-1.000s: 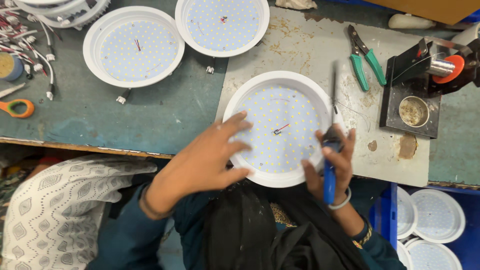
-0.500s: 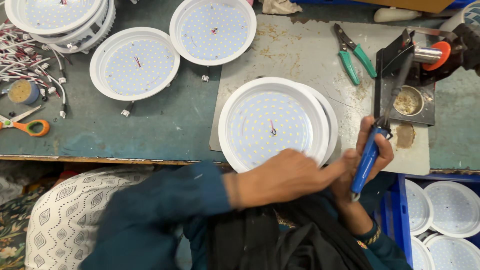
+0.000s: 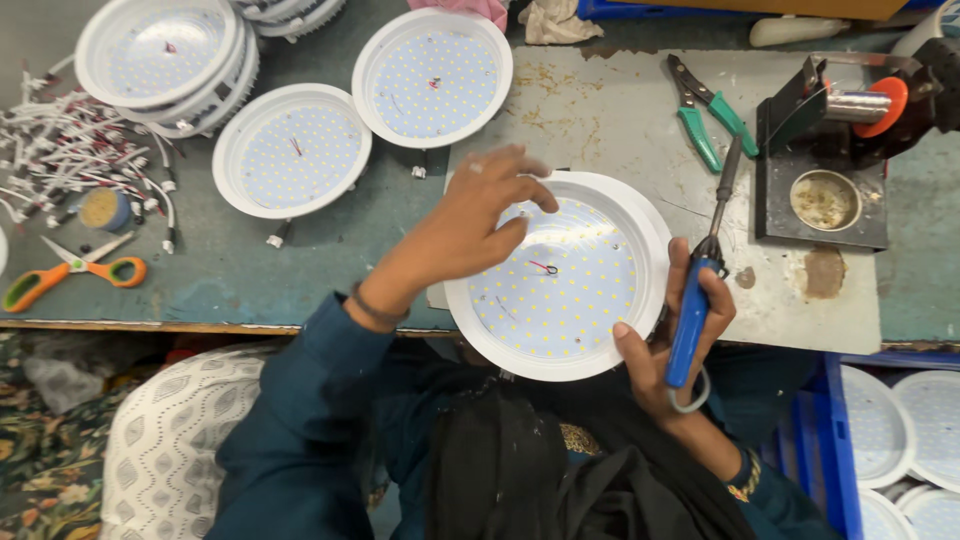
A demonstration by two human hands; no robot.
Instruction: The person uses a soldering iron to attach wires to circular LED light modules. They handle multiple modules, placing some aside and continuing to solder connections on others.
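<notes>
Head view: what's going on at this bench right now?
A person sits at a worn bench with a round white LED panel in front of them, at the bench's near edge. The left hand lies spread over the panel's upper left rim. The right hand grips a blue-handled soldering iron, its tip pointing up and away beside the panel, not touching it. A small red wire sticks up at the panel's middle. More panels, green pliers and orange scissors lie around.

Green-handled pliers (image 3: 703, 110) lie just beyond the grip, a black soldering stand (image 3: 822, 190) to its right. Far left sit orange scissors (image 3: 70, 272), loose white connectors (image 3: 70, 160) and two more round panels (image 3: 292, 150).
</notes>
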